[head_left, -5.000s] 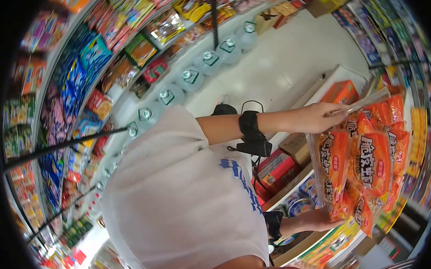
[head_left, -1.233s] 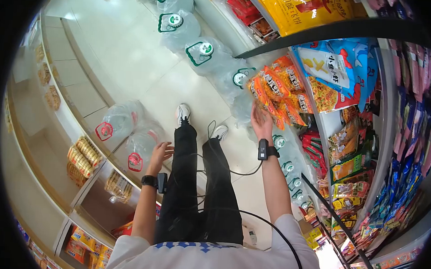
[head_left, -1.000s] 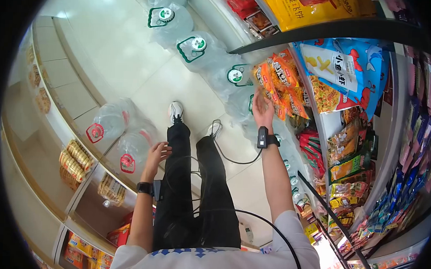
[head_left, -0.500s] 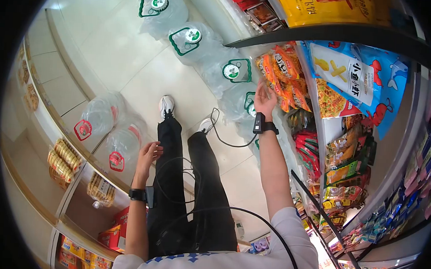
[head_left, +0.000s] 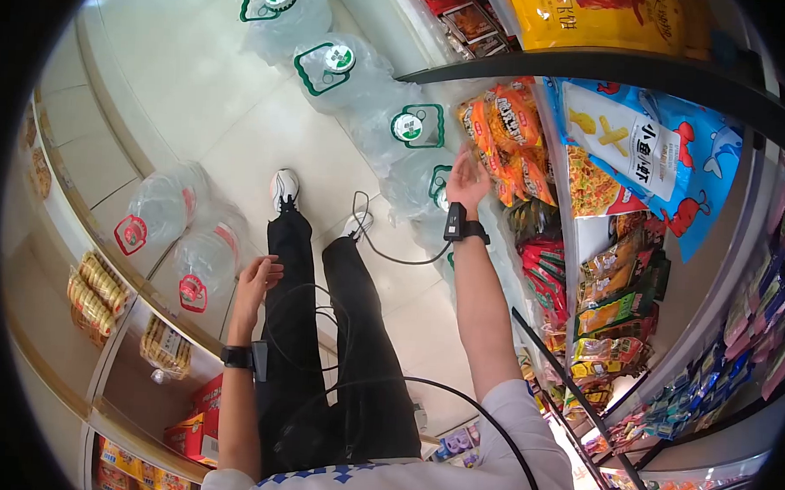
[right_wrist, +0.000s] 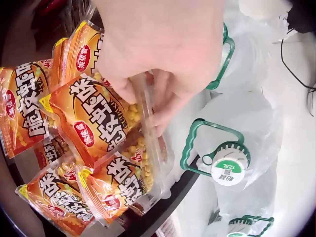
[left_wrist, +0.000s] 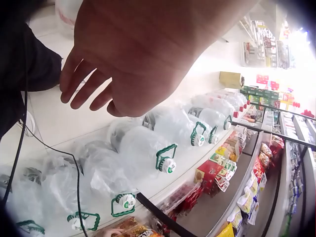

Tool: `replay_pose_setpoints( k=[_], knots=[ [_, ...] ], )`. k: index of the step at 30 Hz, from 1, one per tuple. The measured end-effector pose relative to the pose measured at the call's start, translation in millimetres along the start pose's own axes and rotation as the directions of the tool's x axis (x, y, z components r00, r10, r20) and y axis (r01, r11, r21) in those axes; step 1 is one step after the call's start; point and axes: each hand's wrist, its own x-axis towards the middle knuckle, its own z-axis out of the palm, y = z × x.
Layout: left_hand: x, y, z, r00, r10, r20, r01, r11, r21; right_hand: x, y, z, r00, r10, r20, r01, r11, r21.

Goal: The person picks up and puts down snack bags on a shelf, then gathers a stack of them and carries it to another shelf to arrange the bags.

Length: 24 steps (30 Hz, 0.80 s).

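Observation:
On the low shelf at the right, orange snack bags (head_left: 513, 132) stand in a clear plastic box (right_wrist: 149, 111). My right hand (head_left: 470, 180) is at the front of this box. In the right wrist view the right hand (right_wrist: 165, 44) grips the box's clear wall, its thumb on the bags' side and its fingers curled over the outside. My left hand (head_left: 252, 281) hangs beside my left leg, fingers loosely bent and holding nothing. The left wrist view shows the left hand (left_wrist: 133, 59) in the air, apart from the bottles.
Large water bottles with green handles (head_left: 330, 67) line the floor along the right shelf. Red-handled bottles (head_left: 204, 254) stand by the left shelf, near packed biscuits (head_left: 92, 298). A blue snack bag (head_left: 676, 161) hangs beside the box. A black cable (head_left: 439, 383) crosses my body.
Five seconds ago both hands held the box of orange bags near another shelf; it is now on the low shelf, with my left hand off it. Lately the view has shifted slightly.

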Motion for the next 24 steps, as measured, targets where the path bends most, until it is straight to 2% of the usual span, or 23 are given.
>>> replay_pose_setpoints(
  k=[4, 7, 10, 13, 24],
  knots=[
    [4, -8, -7, 1.000, -0.003, 0.000, 0.003, 1.000, -0.005, 5, 2, 1, 0.992, -0.067, -0.111, 0.065, 0.998, -0.020],
    [0, -6, -8, 1.000, 0.006, 0.002, -0.006, 1.000, -0.001, 6, 3, -1, 0.996, -0.056, -0.069, 0.050, 0.995, -0.083],
    [3, -12, -10, 1.000, 0.014, 0.005, -0.014, 1.000, -0.006, 3, 3, 0, 0.999, -0.029, -0.017, 0.029, 0.999, -0.023],
    [3, -11, -9, 1.000, 0.014, -0.003, -0.014, 1.000, -0.012, -3, 5, 7, 0.998, -0.044, -0.052, 0.045, 0.999, 0.019],
    [5, -16, -10, 1.000, -0.008, -0.002, 0.008, 1.000, 0.002, 3, -3, 1, 0.997, -0.028, -0.069, 0.023, 0.997, -0.073]
  ],
)
